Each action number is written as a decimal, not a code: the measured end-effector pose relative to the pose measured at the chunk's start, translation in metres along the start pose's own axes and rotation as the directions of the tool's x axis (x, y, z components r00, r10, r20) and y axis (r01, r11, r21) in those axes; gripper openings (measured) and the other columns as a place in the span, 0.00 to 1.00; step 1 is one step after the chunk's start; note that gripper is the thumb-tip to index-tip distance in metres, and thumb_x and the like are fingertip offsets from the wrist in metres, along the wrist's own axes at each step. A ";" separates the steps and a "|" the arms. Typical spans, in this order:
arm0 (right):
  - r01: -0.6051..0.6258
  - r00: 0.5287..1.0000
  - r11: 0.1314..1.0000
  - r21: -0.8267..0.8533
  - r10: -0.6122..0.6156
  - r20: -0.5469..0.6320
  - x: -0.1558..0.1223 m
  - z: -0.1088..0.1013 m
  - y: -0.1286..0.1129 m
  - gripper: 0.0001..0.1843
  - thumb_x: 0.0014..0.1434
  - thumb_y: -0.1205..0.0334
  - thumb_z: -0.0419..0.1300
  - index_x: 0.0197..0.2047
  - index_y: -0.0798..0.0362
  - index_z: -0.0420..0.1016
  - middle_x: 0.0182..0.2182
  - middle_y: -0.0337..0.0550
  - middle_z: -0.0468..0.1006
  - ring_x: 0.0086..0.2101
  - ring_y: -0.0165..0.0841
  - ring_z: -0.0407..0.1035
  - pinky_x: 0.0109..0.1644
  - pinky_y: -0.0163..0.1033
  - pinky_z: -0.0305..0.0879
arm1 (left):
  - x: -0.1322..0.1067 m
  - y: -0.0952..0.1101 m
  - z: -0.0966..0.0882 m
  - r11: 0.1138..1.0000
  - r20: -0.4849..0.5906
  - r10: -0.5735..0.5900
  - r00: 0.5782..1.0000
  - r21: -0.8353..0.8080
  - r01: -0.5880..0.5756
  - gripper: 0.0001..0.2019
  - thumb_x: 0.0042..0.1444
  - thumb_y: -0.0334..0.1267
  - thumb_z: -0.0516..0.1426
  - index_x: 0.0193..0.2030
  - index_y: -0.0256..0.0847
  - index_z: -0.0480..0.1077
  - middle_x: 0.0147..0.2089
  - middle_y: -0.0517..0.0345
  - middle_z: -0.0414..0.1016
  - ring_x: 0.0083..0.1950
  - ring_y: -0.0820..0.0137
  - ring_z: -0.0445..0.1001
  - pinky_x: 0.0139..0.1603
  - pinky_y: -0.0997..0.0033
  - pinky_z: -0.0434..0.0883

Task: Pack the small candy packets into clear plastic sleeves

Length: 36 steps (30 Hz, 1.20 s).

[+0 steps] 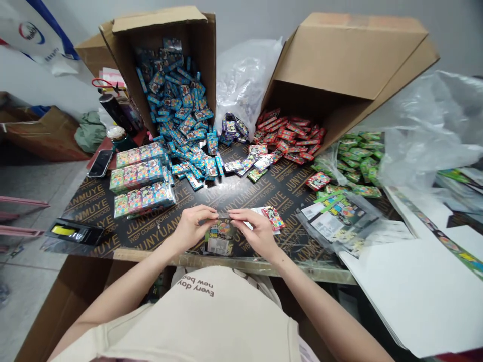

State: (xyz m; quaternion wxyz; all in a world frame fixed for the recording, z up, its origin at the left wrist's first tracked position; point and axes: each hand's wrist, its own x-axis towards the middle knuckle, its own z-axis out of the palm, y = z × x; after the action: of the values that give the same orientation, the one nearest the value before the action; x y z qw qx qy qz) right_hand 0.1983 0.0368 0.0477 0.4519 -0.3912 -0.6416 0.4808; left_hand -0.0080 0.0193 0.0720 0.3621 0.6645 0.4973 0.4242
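A cream garment (196,322) with brown lettering, smooth and matte, fills the near edge. Beyond it is the worktop (290,244), a dark, slightly glossy board with repeated gold lettering and a pale front edge. Grey floor (22,286) shows at the left, and a plain pale wall (247,20) stands behind.

Left hand (196,226) and right hand (254,229) pinch the top edge of a flat, clear printed pouch (220,240) between their fingertips; it is over the worktop's front part. Just beside the right hand lies a small red packet (273,219).

Two brown cardboard cartons open toward the person: the left carton (158,21) spills shiny blue oblong packets (177,108), the right carton (339,60) red ones (298,133). Crinkled translucent plastic (245,65) rises between them. Small green packets (356,158) heap at the right, near overlapping flat pouches (339,221) and smooth white sheets (426,291). Neat wrapped rows (139,178) and a flat phone (100,163) occupy the left.
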 end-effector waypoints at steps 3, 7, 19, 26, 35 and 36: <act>-0.047 0.999 0.997 0.054 0.047 0.007 0.024 -0.004 0.009 0.15 0.55 0.54 0.64 0.46 0.46 0.79 0.47 0.44 0.79 0.47 0.39 0.72 0.53 0.47 0.67 | 0.001 -0.002 -0.017 1.000 -0.246 -0.022 0.969 -0.018 0.018 0.02 0.49 0.37 0.64 0.30 0.45 0.79 0.35 0.53 0.81 0.38 0.65 0.78 0.43 0.65 0.74; -0.043 0.982 0.990 -0.136 0.017 -0.186 0.075 0.003 0.047 0.24 0.55 0.47 0.62 0.51 0.51 0.75 0.46 0.49 0.77 0.44 0.39 0.71 0.48 0.43 0.67 | -0.012 -0.027 -0.045 0.985 -0.678 -0.169 0.715 -0.124 0.116 0.09 0.44 0.40 0.66 0.32 0.39 0.78 0.34 0.55 0.79 0.37 0.68 0.78 0.43 0.66 0.75; -0.084 0.996 0.555 -0.828 0.035 -0.078 0.161 0.062 0.083 0.26 0.62 0.51 0.53 0.60 0.57 0.63 0.44 0.57 0.76 0.46 0.47 0.67 0.51 0.47 0.57 | -0.082 -0.083 -0.025 0.856 -0.644 -0.077 0.761 0.349 0.382 0.19 0.53 0.41 0.60 0.52 0.43 0.71 0.52 0.47 0.67 0.57 0.58 0.68 0.60 0.55 0.64; -0.119 0.987 0.468 -0.876 0.148 -0.055 0.148 0.071 0.090 0.42 0.54 0.42 0.59 0.65 0.56 0.54 0.44 0.59 0.74 0.45 0.50 0.68 0.48 0.48 0.59 | -0.023 -0.068 -0.003 0.942 -0.289 -0.154 0.945 0.245 0.228 0.11 0.52 0.34 0.59 0.43 0.42 0.75 0.50 0.49 0.72 0.54 0.60 0.71 0.58 0.55 0.66; -0.167 0.980 0.947 -0.275 0.190 0.060 0.119 0.047 0.081 0.44 0.43 0.66 0.61 0.65 0.50 0.56 0.41 0.43 0.73 0.36 0.35 0.69 0.41 0.38 0.66 | -0.015 -0.076 -0.002 0.959 -0.238 -0.206 0.949 0.143 0.244 0.19 0.53 0.38 0.59 0.54 0.42 0.70 0.54 0.46 0.71 0.56 0.59 0.70 0.58 0.54 0.65; -0.180 0.964 0.975 -0.132 0.201 0.174 0.110 0.044 0.075 0.44 0.43 0.65 0.61 0.65 0.49 0.56 0.39 0.40 0.74 0.35 0.33 0.69 0.40 0.37 0.66 | -0.015 -0.077 -0.005 0.959 -0.247 -0.186 0.951 0.166 0.231 0.24 0.53 0.38 0.60 0.58 0.43 0.67 0.58 0.45 0.68 0.59 0.58 0.67 0.59 0.53 0.64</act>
State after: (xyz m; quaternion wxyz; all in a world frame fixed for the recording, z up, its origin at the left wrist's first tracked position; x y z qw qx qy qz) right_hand 0.1300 0.1452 -0.0087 0.3182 -0.4300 -0.6670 0.5186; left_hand -0.0418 0.0233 0.0016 0.2792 0.5867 0.6422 0.4067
